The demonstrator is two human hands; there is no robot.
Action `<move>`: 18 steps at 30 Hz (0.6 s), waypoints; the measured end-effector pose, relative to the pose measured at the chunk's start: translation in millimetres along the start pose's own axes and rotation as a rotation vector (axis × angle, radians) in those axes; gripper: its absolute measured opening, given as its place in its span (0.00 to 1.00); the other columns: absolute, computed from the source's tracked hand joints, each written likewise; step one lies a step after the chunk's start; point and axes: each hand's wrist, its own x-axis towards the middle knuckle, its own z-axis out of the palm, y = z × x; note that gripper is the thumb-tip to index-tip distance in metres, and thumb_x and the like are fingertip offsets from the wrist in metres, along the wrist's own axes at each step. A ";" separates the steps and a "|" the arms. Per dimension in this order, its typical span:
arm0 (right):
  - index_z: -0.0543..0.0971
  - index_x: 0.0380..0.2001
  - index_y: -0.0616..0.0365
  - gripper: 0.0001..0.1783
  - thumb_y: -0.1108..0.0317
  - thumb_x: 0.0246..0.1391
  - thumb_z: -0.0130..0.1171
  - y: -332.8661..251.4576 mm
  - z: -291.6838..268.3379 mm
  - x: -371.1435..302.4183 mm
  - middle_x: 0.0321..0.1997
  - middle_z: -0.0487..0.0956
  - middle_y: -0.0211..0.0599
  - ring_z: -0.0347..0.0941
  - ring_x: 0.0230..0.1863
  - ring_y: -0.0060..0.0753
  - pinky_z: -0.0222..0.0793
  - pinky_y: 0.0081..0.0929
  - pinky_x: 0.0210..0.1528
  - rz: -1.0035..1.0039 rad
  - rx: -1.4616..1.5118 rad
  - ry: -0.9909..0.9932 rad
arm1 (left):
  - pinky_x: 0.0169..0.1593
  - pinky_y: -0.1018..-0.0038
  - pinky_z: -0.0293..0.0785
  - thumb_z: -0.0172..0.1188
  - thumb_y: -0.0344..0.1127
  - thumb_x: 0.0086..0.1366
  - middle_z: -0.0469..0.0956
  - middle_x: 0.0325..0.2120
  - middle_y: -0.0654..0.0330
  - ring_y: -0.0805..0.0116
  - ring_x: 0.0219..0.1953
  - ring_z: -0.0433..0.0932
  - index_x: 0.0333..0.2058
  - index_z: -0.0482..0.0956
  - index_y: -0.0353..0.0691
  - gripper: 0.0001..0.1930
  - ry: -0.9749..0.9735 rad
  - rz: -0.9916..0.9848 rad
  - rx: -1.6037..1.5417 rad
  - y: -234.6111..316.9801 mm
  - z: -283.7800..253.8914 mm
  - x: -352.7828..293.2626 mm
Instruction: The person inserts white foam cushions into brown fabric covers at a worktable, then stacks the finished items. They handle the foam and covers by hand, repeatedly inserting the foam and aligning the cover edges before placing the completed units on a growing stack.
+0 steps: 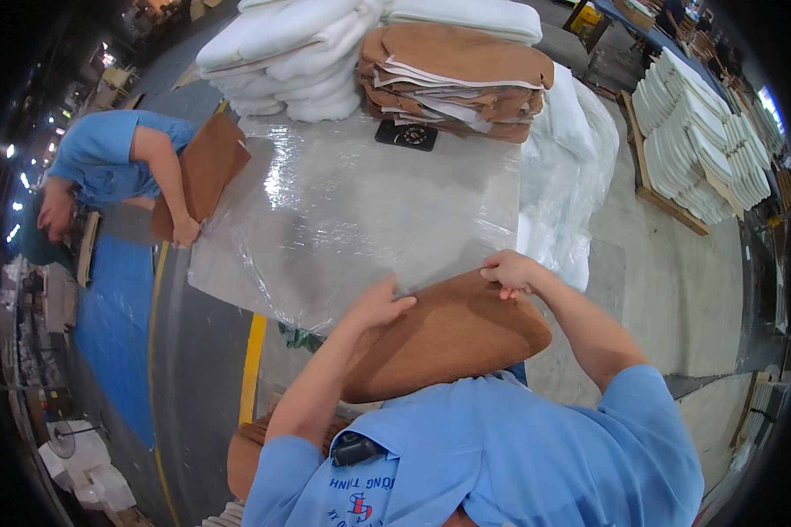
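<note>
A brown felt-like fabric piece (448, 329) with rounded corners hangs tilted against my front at the near edge of the table. My right hand (511, 272) pinches its upper right corner between thumb and fingers. At the upper left side, my left hand (380, 305) is closed on the same piece, its thumb along the near face; part of the grip is hidden. Beyond my hands lies the table (369, 211), covered with clear plastic film. At its far end stands a stack of similar brown fabric pieces (457, 66), with white edges showing between layers.
A flat black object (406, 135) lies before the brown stack. White padding stacks (294, 53) stand far left, and plastic-wrapped white material (567, 176) hangs at the right. A co-worker (123, 158) at left holds another brown piece (204, 171). More white pieces (690, 136) sit on a pallet.
</note>
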 end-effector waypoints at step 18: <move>0.72 0.55 0.64 0.18 0.60 0.79 0.43 6.0 48.1 72.1 0.44 0.80 0.45 0.83 0.26 0.38 0.80 0.31 0.23 0.156 1.009 0.318 | 0.44 0.45 0.76 0.46 0.56 0.80 0.84 0.34 0.40 0.35 0.40 0.82 0.37 0.85 0.38 0.27 0.282 -0.185 0.023 -11.2 44.0 23.0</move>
